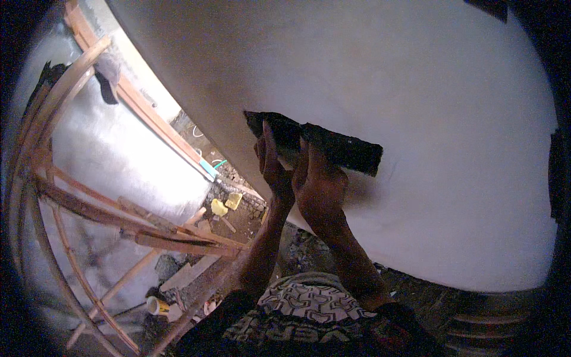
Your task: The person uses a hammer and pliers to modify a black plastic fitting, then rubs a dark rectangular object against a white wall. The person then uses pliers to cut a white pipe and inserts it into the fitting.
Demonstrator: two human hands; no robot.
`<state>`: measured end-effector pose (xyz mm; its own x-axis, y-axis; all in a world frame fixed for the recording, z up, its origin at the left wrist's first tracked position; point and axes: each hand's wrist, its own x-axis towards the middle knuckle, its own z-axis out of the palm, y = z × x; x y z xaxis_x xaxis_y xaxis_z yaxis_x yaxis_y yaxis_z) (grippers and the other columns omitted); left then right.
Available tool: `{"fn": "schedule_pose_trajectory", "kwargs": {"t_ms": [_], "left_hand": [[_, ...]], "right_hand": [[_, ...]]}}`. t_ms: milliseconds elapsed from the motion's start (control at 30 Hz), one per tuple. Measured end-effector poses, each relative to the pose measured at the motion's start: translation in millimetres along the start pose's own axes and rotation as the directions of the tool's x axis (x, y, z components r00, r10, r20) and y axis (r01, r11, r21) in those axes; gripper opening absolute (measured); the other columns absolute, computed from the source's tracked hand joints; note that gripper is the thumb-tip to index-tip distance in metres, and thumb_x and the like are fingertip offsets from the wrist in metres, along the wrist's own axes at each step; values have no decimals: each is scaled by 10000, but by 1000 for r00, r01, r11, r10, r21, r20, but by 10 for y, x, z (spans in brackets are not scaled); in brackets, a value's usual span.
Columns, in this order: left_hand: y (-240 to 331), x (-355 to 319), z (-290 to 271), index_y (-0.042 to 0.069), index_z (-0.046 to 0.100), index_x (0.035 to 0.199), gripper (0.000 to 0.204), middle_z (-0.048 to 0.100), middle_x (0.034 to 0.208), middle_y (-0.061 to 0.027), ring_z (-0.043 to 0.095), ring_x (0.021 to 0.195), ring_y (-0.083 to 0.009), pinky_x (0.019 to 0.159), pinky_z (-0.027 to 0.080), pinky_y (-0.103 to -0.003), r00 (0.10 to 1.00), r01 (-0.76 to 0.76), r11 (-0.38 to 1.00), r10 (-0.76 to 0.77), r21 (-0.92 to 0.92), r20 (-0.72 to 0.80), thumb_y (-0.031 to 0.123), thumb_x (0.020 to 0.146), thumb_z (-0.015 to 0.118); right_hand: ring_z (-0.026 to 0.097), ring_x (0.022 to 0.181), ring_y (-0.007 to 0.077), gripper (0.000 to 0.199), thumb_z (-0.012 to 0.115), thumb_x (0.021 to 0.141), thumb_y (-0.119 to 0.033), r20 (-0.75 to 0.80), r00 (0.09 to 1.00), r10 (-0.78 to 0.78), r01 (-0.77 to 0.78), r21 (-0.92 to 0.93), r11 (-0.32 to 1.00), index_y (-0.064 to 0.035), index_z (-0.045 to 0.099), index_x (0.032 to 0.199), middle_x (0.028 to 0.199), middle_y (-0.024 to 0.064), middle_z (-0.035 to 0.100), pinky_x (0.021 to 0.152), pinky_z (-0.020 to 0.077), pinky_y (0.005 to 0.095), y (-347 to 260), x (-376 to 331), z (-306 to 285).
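Gripping a dark flat tool (348,149) with left hand (275,172) and right hand (321,184), over one pale wall (452,119); cannot tell whether one piece or two. Leftward, can see two yellow lumps (219,207), one yellow-white cup (157,306), one grey cap (107,70).

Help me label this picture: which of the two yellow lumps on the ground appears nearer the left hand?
The squarer yellow lump, on the right. The rounder yellow lump lies left of it, appearing farther from the left hand.
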<state>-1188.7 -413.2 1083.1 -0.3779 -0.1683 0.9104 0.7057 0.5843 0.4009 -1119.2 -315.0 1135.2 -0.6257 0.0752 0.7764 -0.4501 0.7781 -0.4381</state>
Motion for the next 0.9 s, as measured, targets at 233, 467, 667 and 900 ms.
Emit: {"fn": "schedule_pose_trajectory", "kwargs": {"t_ms": [233, 467, 667, 900], "left_hand": [[122, -97, -45, 9, 357, 1503, 820, 546, 1319, -178, 505, 1156, -327, 1006, 406, -400, 991, 133, 986, -135, 104, 18, 225, 818, 752], [132, -167, -91, -4, 326, 1511, 912, 544, 1204, -161, 477, 1110, -309, 991, 372, -392, 962, 270, 939, -274, 212, -10, 238, 761, 784], [385, -45, 121, 67, 340, 1519, 859, 475, 1252, -115, 469, 1064, -258, 879, 414, -329, 917, 397, 908, -390, 134, -79, 219, 771, 736], [332, -128, 96, 51, 359, 1506, 800, 478, 1337, -150, 469, 1143, -282, 914, 395, -362, 932, 347, 929, -327, 125, -155, 444, 873, 651]], "right_hand": [[704, 688, 342, 409, 640, 919, -139, -23, 991, -128, 130, 192, 973, 3, 562, 1295, 1001, 223, 696, 623, 569, 428, 30, -299, -374], [704, 727, 348, 428, 663, 890, -162, 604, 795, -63, -171, 322, 931, -22, 582, 1287, 873, 227, 692, 660, 559, 442, 355, -985, -974], [706, 734, 343, 401, 660, 892, -171, 714, 701, 6, -330, 317, 889, -29, 602, 1262, 874, 215, 698, 667, 562, 439, 778, -1161, -1327], [707, 742, 337, 370, 656, 893, -181, 792, 611, 13, -394, 289, 873, -37, 625, 1233, 876, 201, 705, 675, 566, 435, 1200, -1337, -1387]]}}
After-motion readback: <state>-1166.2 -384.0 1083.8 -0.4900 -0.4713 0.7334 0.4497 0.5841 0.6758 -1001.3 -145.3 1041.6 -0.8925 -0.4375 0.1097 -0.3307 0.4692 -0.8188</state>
